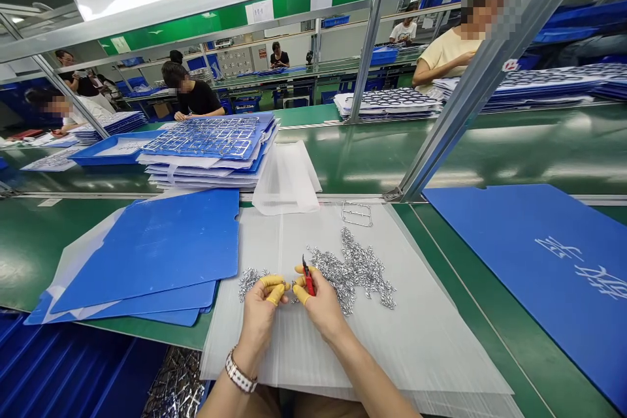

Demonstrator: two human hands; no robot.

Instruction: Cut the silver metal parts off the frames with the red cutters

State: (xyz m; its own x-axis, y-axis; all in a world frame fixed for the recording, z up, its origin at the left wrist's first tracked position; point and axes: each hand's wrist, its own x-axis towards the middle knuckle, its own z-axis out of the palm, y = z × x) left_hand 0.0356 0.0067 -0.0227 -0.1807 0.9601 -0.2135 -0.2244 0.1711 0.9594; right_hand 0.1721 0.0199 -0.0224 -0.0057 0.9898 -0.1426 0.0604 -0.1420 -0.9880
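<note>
A green bench (29, 255) bears a protective-looking pale sheet (416, 346). The right hand (321, 305) curls round red cutters (309, 283), likely freeing fingertips. Silver pieces (365, 268) heap mid-sheet and by its left edge; one seems pinched tight by the left hand (263, 302).

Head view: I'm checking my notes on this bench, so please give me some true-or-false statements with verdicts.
1. The right hand holds a red-handled tool. True.
2. A wristband is on the right wrist. False: it is on the left.
3. The larger metal pile lies left of the left hand. False: it lies beyond the right hand.
4. A metal frame lies on the whitish sheet. True.
</note>
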